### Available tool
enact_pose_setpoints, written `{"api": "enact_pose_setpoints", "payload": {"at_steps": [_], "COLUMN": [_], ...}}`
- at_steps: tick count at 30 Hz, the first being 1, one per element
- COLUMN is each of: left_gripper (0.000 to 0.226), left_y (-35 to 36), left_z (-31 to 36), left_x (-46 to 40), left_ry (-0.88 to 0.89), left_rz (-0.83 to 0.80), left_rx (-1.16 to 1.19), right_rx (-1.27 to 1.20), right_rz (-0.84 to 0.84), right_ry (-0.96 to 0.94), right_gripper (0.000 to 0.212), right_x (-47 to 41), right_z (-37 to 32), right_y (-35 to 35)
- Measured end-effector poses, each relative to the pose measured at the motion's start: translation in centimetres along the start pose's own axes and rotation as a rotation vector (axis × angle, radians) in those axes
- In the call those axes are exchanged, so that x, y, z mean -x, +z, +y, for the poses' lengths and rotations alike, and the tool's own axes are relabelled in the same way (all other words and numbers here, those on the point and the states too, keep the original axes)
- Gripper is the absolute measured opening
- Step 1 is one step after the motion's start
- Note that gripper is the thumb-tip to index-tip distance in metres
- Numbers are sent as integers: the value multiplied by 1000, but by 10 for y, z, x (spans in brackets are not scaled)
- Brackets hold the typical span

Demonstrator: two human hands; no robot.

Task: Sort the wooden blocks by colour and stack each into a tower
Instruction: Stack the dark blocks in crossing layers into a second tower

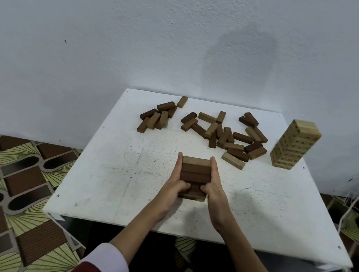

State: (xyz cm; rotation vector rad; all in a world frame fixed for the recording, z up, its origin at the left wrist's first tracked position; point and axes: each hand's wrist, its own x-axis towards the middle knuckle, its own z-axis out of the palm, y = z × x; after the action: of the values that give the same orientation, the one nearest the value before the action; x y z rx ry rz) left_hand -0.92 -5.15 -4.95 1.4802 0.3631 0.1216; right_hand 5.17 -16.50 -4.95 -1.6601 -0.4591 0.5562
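Both hands sit nearest the camera, clasped on a short brown tower [195, 177] at the near-centre of the white tabletop [111, 172]. Left hand [178, 180] lies flat along the tower's left face w/ fingers straight, thumb curled round onto the near face; right hand [212, 184] mirrors it on the right face. So neither is spread wide: both are closed in on the stack, squeezing it square.

Judgement: blocks look like small, light, stiff hardwood w/ smooth faces, so layers prob. slide on each other easily and a loose stack would topple if nudged. Best hold seems to be opposite side faces, low and even, pressing inward, not lifting from the top.

Loose brown blocks [225, 134] lie scattered far-centre, w/ a smaller heap [157, 116] far-left, well apart from the hands. Pale tower [293, 145] stands upright at the far-right edge, looks finished; brown sort approx. early on.
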Motion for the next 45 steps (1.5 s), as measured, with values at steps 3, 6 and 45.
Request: {"api": "enact_pose_setpoints", "payload": {"at_steps": [3, 6, 45], "left_gripper": [91, 91, 35], "left_y": [0, 0, 8], "left_z": [-1, 0, 2], "left_x": [0, 0, 5], "left_ry": [0, -1, 19], "left_rz": [-4, -4, 60], "left_rx": [-2, 3, 241], "right_rx": [5, 1, -67], "right_rz": [2, -2, -34], "right_ry": [6, 10, 4], "right_gripper": [81, 81, 89], "right_x": [0, -1, -4], "right_z": [0, 0, 8], "right_y": [0, -1, -1]}}
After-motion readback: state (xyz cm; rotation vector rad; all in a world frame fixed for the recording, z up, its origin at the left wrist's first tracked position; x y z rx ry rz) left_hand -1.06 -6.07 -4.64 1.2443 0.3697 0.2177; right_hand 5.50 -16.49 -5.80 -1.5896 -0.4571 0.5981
